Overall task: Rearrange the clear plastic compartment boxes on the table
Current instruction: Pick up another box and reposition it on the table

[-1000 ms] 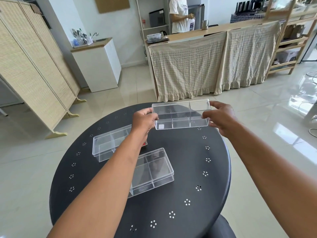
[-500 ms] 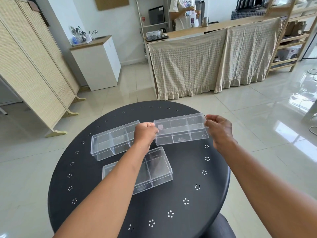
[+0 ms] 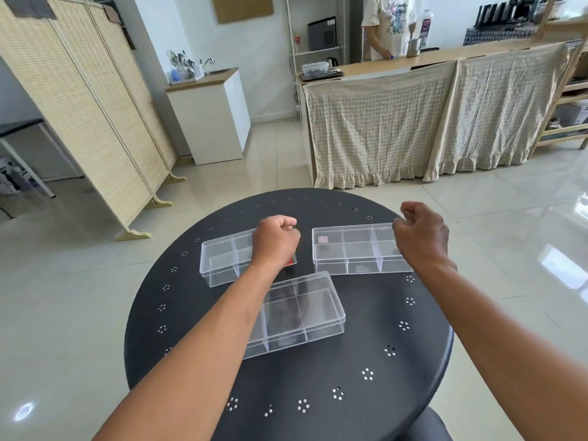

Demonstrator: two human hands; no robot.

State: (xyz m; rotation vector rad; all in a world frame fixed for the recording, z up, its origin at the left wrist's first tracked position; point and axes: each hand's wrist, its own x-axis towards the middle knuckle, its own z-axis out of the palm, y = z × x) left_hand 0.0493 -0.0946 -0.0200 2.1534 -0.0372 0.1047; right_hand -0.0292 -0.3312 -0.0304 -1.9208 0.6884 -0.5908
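Nearest the table's [image 3: 366, 361] front edge, left of its middle, lies the near box [image 3: 305, 310], clear, lid shut, turned a little askew, with the left forearm crossing above its left end. Nothing rests on it.

Farther in, toward the left edge, sits the left box [image 3: 222, 259], also clear and divided, its right end hidden behind the left hand [image 3: 275, 241]. A small red-and-black thing [image 3: 289, 263] peeks out just below that hand; what it is cannot be told. The left hand hangs above the table's middle, fingers curled into a loose fist, holding nothing that shows.

Level with it, toward the right edge, the right box [image 3: 356, 249] stands flat on the table, three compartments across, a pale sticker in its far left corner. It sits apart from the left box, with bare black table between them, and its front left corner comes near the near box's far right corner. The right hand [image 3: 421, 237] hovers over this box's right end, fingers bent and partly closed, empty; whether it touches the box cannot be told.
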